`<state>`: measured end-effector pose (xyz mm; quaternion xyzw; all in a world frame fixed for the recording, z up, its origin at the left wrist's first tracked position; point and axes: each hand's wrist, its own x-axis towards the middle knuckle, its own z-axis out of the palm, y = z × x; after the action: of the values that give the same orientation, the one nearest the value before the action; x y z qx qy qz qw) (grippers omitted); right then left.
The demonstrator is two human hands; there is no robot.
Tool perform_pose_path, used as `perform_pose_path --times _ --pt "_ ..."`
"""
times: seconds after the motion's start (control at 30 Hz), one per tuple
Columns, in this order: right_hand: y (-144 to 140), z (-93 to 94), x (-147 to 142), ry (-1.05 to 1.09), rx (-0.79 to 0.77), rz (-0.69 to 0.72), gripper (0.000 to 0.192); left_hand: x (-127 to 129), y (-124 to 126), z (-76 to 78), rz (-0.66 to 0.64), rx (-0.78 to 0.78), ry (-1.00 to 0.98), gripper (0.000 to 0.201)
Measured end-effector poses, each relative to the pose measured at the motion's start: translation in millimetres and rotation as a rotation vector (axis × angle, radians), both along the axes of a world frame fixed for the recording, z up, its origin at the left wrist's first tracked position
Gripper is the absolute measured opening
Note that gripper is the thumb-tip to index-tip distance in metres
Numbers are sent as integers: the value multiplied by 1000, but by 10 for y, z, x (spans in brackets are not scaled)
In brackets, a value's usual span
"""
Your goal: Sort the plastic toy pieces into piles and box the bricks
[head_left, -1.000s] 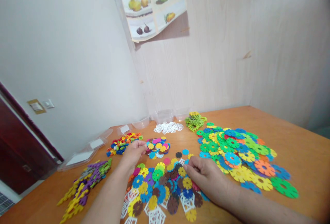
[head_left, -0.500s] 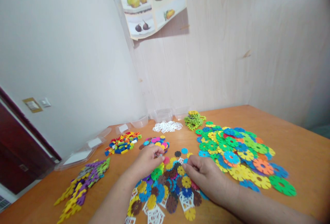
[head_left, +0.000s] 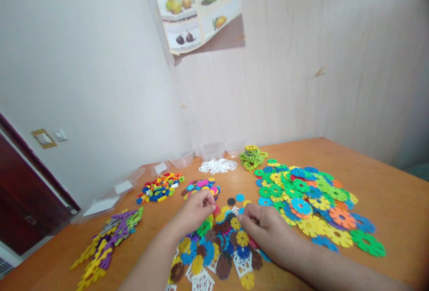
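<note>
My left hand (head_left: 196, 210) hovers over the left side of a mixed pile of notched plastic discs (head_left: 221, 242), thumb and fingertips pinched together. A blurred pinkish disc (head_left: 217, 210) shows by its fingertips; whether it is held is unclear. My right hand (head_left: 268, 230) is at the pile's right side, its fingers curled in and thumb pressed against them; anything inside is hidden. Among the brown, yellow, blue and green discs lie white lattice pieces (head_left: 241, 262). Just beyond my left hand is a smaller heap of discs (head_left: 203, 185).
Larger notched discs (head_left: 308, 197) spread over the right. Purple and yellow strips (head_left: 109, 242) and small coloured blocks (head_left: 160, 187) lie left. At the back are white pieces (head_left: 217, 166), green linked pieces (head_left: 252, 158) and clear containers (head_left: 212, 150) by the wall.
My left hand has shifted slightly right, and its thumb and fingertips have come closer together. My right hand stays almost where it was.
</note>
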<state>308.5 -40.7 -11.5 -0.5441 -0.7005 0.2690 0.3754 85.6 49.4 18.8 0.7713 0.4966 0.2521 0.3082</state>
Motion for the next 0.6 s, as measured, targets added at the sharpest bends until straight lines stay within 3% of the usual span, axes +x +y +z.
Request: perform_pose_path --times 0.17,0.3,0.47,0.6 --pt "-9 40 -4 7 -8 16 38 -155 93 110 274 17 -291 22" --pt "-3 32 0 7 -9 9 38 -373 237 75 474 55 -379 25" --pt "8 -1 9 -23 -4 -7 37 -461 335 2 529 9 -470 32" --pt "5 7 8 -39 -10 -11 37 -404 286 29 511 6 -464 35"
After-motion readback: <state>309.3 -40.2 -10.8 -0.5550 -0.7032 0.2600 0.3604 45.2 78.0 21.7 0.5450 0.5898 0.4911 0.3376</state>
